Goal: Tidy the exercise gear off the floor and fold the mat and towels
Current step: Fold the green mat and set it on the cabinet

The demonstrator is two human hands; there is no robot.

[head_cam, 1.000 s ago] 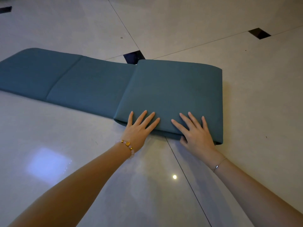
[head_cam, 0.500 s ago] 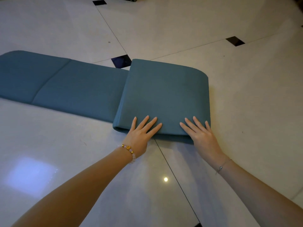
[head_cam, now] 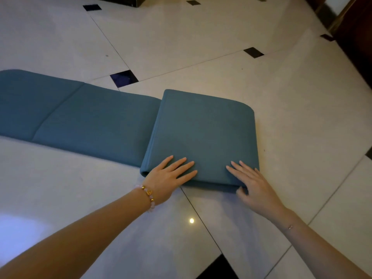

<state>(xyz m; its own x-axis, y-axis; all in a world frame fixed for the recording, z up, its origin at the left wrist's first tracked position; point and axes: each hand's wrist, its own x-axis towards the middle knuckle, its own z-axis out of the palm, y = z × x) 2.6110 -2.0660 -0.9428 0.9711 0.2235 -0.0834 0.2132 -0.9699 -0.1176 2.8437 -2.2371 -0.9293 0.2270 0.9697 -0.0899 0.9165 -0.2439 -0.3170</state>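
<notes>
Both hands lie on a teal mat [head_cam: 201, 133], part folded on the floor [head_cam: 302, 121]. The left hand [head_cam: 167, 178] is flat on the near left corner of the folded stack, with its fingers [head_cam: 181, 164] straight and a little spread, pointing away and to the right. The right hand [head_cam: 253, 184] rests at the near right corner. Its fingers [head_cam: 239, 172] are straight and slightly apart on the top layer, and its thumb touches the stack's near edge (whether it reaches under a layer cannot be told).

Beyond both sets of fingertips the stack runs away to a rounded fold on its far right side. Left of the left fingers, the unfolded part of the mat lies flat on the floor, crossed by a crease, and goes out of view at the picture's edge.

The floor is glossy pale tile with thin dark joints, one of which passes under the mat between the hands. Small dark diamond inlays sit at the tile corners. One inlay [head_cam: 124, 78] is beyond the left fingertips, just past the mat's far edge. A second one [head_cam: 253, 52] is farther off beyond the right fingertips. Behind the fingers, between the wrists, a bright light spot [head_cam: 191, 220] reflects in the tile.

A beaded bracelet [head_cam: 149, 195] circles the left wrist and a thin chain [head_cam: 289, 227] the right. Dark wooden furniture [head_cam: 358, 37] stands far beyond the right fingers.
</notes>
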